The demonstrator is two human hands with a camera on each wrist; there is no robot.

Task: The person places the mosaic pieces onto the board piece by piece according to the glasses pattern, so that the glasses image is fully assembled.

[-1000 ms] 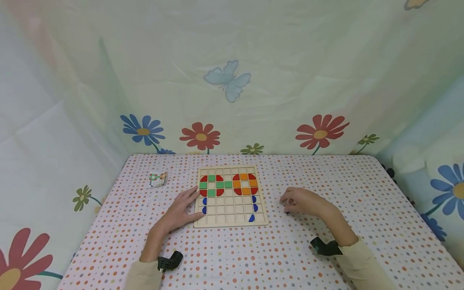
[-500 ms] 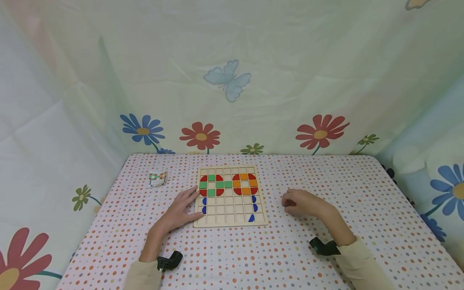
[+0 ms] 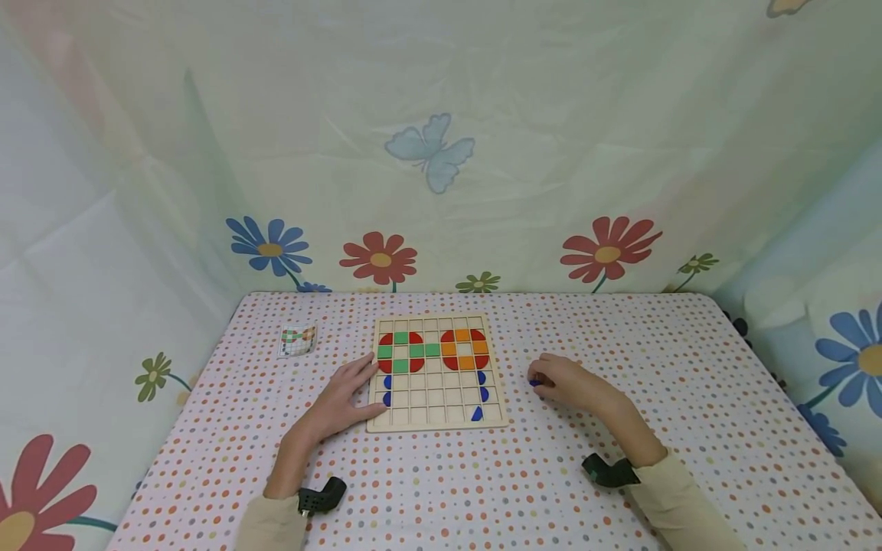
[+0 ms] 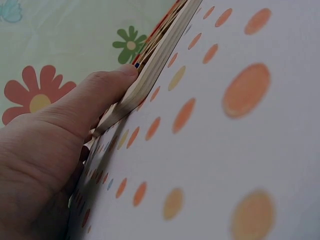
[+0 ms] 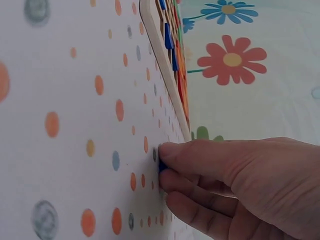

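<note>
A square wooden grid board (image 3: pixel 427 415) lies on the table with flat coloured pieces in its cells. My left hand (image 3: pixel 338 399) rests at the board's left edge, fingers extended, the thumb (image 4: pixel 107 85) over the rim near the front left corner. To the right of the board, my right hand (image 3: pixel 570 383) pinches a small blue piece (image 5: pixel 161 166) between thumb and fingertips, close to the tablecloth. The fingers cover most of that piece, so its shape is hidden. On the board, a blue piece (image 3: pixel 477 414) sits in the front row, towards the right.
Red and green pieces (image 3: pixel 416 350) form a rounded ring at the board's back left. Red and orange pieces (image 3: pixel 480 348) form another at the back right. Blue half-round pieces (image 3: pixel 484 394) line both sides. A small pattern card (image 3: pixel 298 342) lies left of the board.
My right hand has shifted slightly left, towards the board. The blue piece, hidden half a second ago, now shows at its fingertips. My left hand stays on the board's edge.
</note>
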